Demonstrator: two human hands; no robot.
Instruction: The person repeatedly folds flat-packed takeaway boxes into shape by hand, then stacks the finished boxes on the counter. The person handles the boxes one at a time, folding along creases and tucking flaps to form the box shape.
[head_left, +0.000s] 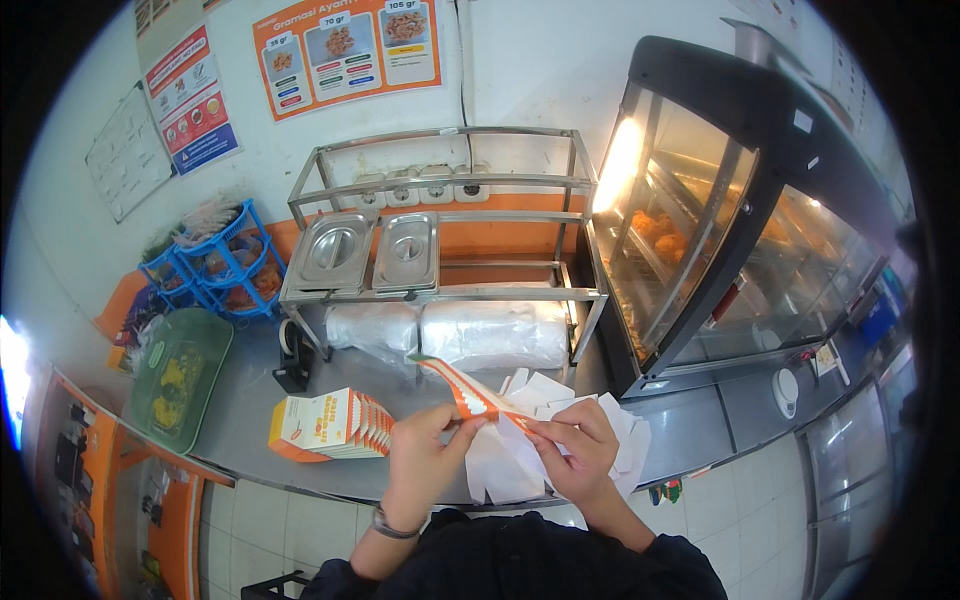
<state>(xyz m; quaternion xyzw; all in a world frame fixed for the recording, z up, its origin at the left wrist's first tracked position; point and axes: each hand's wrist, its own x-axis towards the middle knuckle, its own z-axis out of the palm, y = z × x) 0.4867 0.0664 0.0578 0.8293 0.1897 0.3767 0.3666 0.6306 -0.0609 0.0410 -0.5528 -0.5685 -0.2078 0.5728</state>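
Between my two hands, above the front of the metal counter, is a partly folded orange and white paperboard food carton (472, 397). My left hand (431, 442) pinches its left part between thumb and fingers. At its right end, my right hand (576, 444) grips the orange edge with thumb and fingertips. Under and around the right hand lies a loose pile of flat white carton blanks (506, 465), printed side not showing. Left of my left hand, several folded orange, yellow and white cartons (319, 426) sit nested in a row on the counter.
A tape dispenser (291, 356) and a green tray (184, 382) stand at left, before blue tiered baskets (240, 259). Behind is a steel rack (450, 217) with lidded pans (334, 251) above rolled plastic bags (491, 334). A glass warming cabinet (720, 247) and a small scale (786, 391) occupy the right.
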